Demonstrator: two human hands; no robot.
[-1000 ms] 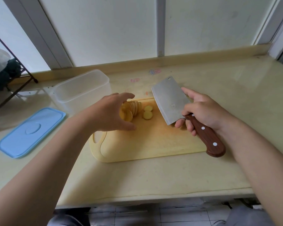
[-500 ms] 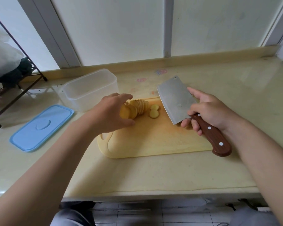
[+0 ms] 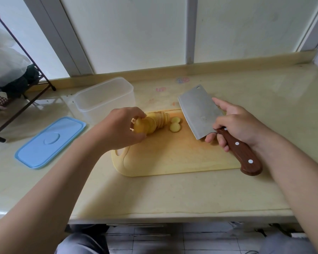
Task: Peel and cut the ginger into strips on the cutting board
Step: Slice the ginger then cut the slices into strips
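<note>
Round ginger slices (image 3: 155, 122), fanned — broad steel cleaver (image 3: 198, 110), wooden-handled

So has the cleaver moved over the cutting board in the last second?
No. The cleaver in the right hand keeps about the same gap to the two loose ginger slices on the cutting board.

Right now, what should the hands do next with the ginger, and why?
Probably press the ginger slices flat on the cutting board with the left hand. They lean in a row as rounds, not strips, and the cleaver in the right hand is held off to their right.
</note>
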